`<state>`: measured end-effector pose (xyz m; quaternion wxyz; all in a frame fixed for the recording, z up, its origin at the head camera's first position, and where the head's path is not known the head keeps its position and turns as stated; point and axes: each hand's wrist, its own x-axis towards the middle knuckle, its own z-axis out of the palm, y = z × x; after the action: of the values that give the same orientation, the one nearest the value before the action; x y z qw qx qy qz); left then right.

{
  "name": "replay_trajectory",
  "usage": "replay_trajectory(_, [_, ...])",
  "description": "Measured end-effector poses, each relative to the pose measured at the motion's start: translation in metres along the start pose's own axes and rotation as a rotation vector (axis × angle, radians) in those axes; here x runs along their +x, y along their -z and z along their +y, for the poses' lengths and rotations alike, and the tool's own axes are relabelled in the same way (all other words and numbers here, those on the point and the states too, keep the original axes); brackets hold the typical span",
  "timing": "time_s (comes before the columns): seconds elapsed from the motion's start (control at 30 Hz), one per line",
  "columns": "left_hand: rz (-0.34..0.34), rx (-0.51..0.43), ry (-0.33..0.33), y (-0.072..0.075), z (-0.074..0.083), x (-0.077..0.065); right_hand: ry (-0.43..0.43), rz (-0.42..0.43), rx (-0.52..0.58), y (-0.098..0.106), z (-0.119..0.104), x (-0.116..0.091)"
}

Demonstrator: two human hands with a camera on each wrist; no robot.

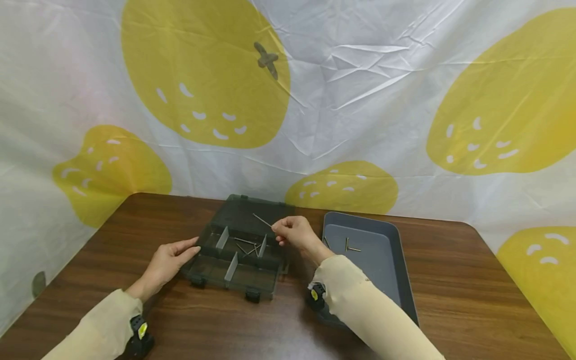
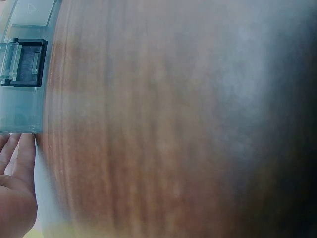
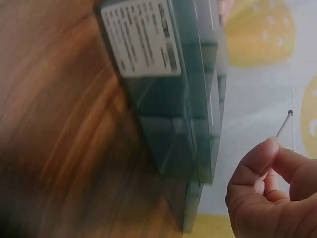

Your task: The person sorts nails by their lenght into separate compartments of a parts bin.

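My right hand [image 1: 294, 234] pinches one end of a long thin nail-like metal pin [image 1: 262, 220] between thumb and forefinger, above the opened lid of a see-through dark green compartment box [image 1: 252, 277]. A small dark round head tops the pin [image 3: 284, 124] in the right wrist view. Several similar pins [image 1: 245, 248] lie crossed in a back compartment between two pale dividers. With its fingers mostly straight, my left hand [image 1: 164, 265] touches the box's left side. The left wrist view shows those fingers [image 2: 24, 161] against the box's edge, beside a latch [image 2: 27, 62].
A grey tray [image 1: 399, 260] stands right of the box, under my right forearm. A few brass-coloured pins [image 1: 354, 249] lie in it. Both rest on a brown wooden table [image 1: 202, 325]. Behind hangs a white cloth [image 1: 342, 110] with yellow fruit prints.
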<state>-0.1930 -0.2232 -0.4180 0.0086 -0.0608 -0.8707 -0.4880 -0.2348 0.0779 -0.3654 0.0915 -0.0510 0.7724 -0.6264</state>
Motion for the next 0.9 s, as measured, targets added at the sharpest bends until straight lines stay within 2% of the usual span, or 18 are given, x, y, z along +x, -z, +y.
replay_trajectory(0.33, [0.011,-0.003,-0.006,-0.001,-0.002,0.0,-0.022,-0.016,0.001,-0.023,0.002,0.0])
replay_trajectory(0.9, [0.003,-0.008,-0.001,0.0,0.0,0.0,-0.019,-0.035,-0.124,-0.03,0.007,0.0])
